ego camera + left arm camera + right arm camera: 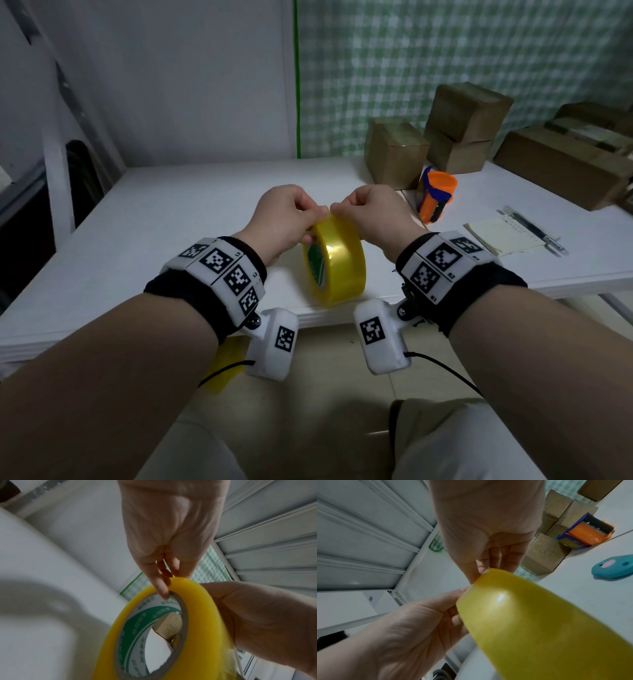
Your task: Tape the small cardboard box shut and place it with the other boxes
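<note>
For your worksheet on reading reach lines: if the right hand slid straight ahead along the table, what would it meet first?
Probably the nearest cardboard box, beyond the right hand at the tape roll; depth is uncertain.

- An orange-and-blue tape dispenser stands on the white surface.
- A notepad lies beside a pen.
- A teal oval object lies apart.

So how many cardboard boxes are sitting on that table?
4 plainly: one small cardboard box nearest the hands, two stacked behind it (upper box, lower box), a long box far right. More may be hidden behind.
</note>
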`<state>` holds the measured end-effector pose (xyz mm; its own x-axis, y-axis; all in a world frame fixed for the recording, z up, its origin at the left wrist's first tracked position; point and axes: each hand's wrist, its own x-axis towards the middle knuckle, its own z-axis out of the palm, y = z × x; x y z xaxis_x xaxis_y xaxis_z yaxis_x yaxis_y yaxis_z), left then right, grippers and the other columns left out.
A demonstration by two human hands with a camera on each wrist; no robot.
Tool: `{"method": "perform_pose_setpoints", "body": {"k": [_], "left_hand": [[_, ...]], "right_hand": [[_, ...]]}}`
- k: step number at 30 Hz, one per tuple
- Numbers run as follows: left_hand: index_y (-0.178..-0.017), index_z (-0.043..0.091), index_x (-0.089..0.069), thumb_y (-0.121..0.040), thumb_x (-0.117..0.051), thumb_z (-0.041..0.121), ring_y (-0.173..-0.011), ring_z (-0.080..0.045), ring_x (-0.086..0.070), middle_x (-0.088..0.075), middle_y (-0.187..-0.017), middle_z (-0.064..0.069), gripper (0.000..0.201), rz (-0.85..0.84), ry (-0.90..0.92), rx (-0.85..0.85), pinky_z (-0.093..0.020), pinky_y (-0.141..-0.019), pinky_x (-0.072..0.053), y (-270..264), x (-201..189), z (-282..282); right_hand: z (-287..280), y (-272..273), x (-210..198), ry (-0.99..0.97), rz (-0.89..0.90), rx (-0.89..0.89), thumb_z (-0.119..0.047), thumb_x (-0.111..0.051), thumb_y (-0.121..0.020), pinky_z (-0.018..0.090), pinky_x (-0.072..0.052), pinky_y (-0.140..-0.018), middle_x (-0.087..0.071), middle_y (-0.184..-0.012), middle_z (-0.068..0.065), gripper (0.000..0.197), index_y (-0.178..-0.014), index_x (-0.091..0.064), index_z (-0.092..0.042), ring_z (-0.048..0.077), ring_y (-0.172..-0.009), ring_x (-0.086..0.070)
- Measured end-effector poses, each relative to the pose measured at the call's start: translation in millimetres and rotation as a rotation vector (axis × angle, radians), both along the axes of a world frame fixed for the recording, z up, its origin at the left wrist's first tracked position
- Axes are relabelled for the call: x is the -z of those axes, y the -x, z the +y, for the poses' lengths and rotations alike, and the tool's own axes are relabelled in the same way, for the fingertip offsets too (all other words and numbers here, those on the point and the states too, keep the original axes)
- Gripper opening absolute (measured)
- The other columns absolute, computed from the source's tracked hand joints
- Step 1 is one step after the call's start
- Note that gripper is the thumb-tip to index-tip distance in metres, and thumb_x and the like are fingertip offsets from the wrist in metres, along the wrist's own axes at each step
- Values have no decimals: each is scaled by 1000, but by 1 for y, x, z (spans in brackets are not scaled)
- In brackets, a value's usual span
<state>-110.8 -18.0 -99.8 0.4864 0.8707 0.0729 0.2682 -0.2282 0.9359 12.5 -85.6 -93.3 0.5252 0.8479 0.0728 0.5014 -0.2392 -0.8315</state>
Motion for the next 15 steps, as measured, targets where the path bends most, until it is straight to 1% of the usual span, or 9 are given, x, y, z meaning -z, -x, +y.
{"method": "perform_pose_setpoints", "body": {"k": [2,4,6,8,10,12,13,14,15], "left_hand": [[-66,11,-54,-83,-68,15,-71,-27,-66,-61,-73,-8,23,16,31,-11,-47,-75,-60,-1,-1,0],[-66,11,-53,-83,-68,13,-73,-27,-66,-62,-75,-9,22,21,71,-15,-45,-76,-60,-1,-3,1],[-67,10,-53,-82,-69,12,-75,-26,-66,-62,-79,-12,22,10,128,-16,-44,-77,-60,0,-3,2],[-71,10,-52,-82,-69,13,-77,-25,-67,-63,-87,-14,20,-7,216,-13,-39,-76,-60,2,-2,2],[-87,7,-53,-84,-67,17,-82,-25,-68,-62,-94,-14,17,-5,327,7,-32,-73,-60,4,-2,0],[-109,4,-53,-88,-61,24,-80,-27,-69,-60,-99,-15,30,51,434,66,-33,-70,-61,6,-2,-5],[-115,4,-51,-90,-58,28,-78,-29,-69,-61,-100,-19,35,78,477,102,-34,-68,-62,7,-3,-7],[-117,5,-50,-92,-54,30,-77,-30,-69,-62,-100,-22,35,86,507,131,-34,-65,-62,7,-3,-10],[-115,6,-50,-94,-51,29,-77,-30,-68,-63,-98,-21,31,70,520,147,-34,-63,-61,7,-4,-12]], "right_hand": [[2,0,-1,16,11,26,-33,-67,-78,45,-57,-82,-62,-69,-1,21,-68,-61,-16,23,-76,-63],[2,1,-4,38,34,37,-31,-68,-77,47,-57,-82,-66,-74,4,23,-63,-57,-16,28,-82,-68],[2,1,-7,62,37,27,-29,-69,-76,48,-57,-83,-70,-78,10,24,-62,-56,-16,31,-85,-70],[2,0,-9,80,51,7,-27,-70,-76,48,-57,-83,-71,-79,12,22,-63,-56,-15,32,-84,-71],[1,-2,-9,99,100,-4,-24,-70,-77,48,-58,-84,-69,-81,13,22,-65,-54,-15,32,-82,-72],[0,-4,-7,109,181,-18,-21,-69,-79,46,-59,-82,-65,-84,13,22,-67,-52,-14,29,-78,-69],[-1,-5,-6,115,223,-25,-19,-69,-80,45,-60,-82,-64,-86,13,21,-68,-52,-14,28,-76,-67],[-1,-6,-5,121,264,-32,-17,-68,-82,44,-60,-82,-63,-86,13,21,-69,-51,-13,27,-75,-65],[-1,-6,-4,124,294,-43,-16,-66,-83,43,-60,-81,-62,-85,12,20,-70,-51,-13,27,-74,-64]]}}
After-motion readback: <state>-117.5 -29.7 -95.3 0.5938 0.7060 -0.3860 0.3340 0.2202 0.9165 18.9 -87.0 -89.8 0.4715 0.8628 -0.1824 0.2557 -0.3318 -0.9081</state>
